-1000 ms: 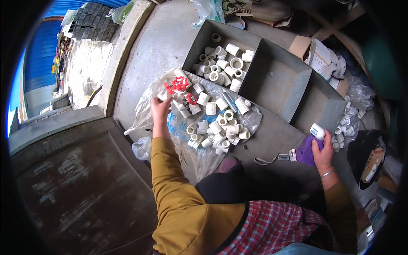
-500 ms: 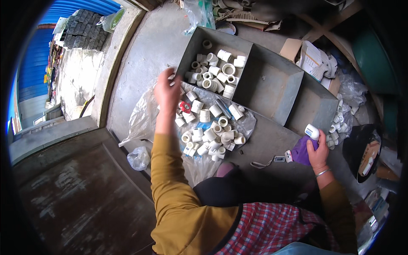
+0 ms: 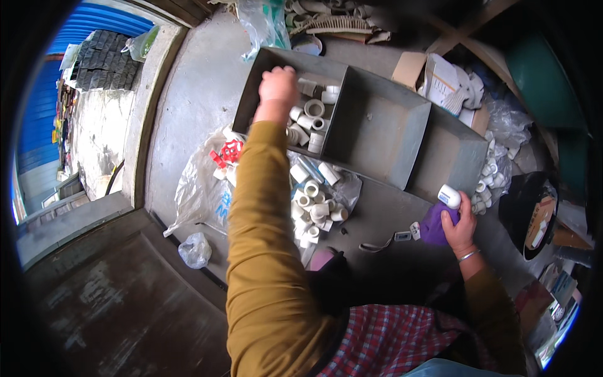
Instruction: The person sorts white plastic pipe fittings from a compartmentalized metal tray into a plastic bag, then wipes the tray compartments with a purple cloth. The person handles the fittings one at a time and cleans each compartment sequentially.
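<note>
My left hand [image 3: 277, 88] is over the far-left compartment of a grey metal bin [image 3: 392, 182], fingers curled in. Whatever is in its grasp is hidden. White pipe fittings [image 3: 314, 109] lie in that compartment, partly behind my hand. My right hand [image 3: 461, 226] grips a rounded white plastic fitting [image 3: 448, 196] with blue print, beside a purple cloth item [image 3: 433, 225]. In front of the bin, more white fittings [image 3: 314, 210] are heaped on a clear plastic sheet [image 3: 191, 182]. Red valve handles [image 3: 231, 151] lie there, left of my forearm, which covers part of the heap.
The bin's middle compartment [image 3: 374, 129] and right compartment [image 3: 447, 157] hold no fittings. White fittings in a clear bag [image 3: 483, 188] lie right of it. A small device with a strap [image 3: 402, 236] is on the floor. A crumpled plastic bag [image 3: 195, 250] lies near the dark door panel [image 3: 119, 295].
My left hand has moved from beside the bin's left end to over its left compartment, and its fingers have curled. Red valve handles now show more. My right hand keeps its hold.
</note>
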`<state>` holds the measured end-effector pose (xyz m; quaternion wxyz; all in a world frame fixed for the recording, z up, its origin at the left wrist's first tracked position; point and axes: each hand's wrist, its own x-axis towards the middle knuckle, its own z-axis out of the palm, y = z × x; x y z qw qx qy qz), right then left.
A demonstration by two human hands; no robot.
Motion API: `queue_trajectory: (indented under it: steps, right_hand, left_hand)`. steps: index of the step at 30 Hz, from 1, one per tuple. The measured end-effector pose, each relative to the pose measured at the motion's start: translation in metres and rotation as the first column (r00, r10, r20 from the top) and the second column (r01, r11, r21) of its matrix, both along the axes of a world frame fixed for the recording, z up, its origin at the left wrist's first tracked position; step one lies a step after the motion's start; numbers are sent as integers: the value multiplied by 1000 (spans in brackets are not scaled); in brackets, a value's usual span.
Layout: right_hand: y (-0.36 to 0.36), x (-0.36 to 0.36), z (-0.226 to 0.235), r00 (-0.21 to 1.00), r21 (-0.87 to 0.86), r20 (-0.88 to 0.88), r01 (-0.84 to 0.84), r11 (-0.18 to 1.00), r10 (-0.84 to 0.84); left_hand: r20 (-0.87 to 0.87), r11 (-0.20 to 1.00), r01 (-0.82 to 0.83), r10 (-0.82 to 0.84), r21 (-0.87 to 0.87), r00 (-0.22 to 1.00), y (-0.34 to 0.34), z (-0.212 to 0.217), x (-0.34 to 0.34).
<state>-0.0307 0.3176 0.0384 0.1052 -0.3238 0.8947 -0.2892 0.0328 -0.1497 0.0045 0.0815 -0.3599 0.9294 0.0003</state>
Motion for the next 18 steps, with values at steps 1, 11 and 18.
queue_trajectory:
  steps: [1,11,18]
  right_hand:
    - [4,-1,-1,999,13,-41,-6,1000,6]
    - [5,-4,-2,998,-50,56,-16,999,19]
    - [1,-4,1,998,-1,62,-2,1000,2]
  left_hand:
    - [-194,1000,25,-23,7,981,1,15,11]
    - [-521,822,-200,505,534,688,52,17,215]
    - [-317,980,-186,156,-65,936,60,46,164]
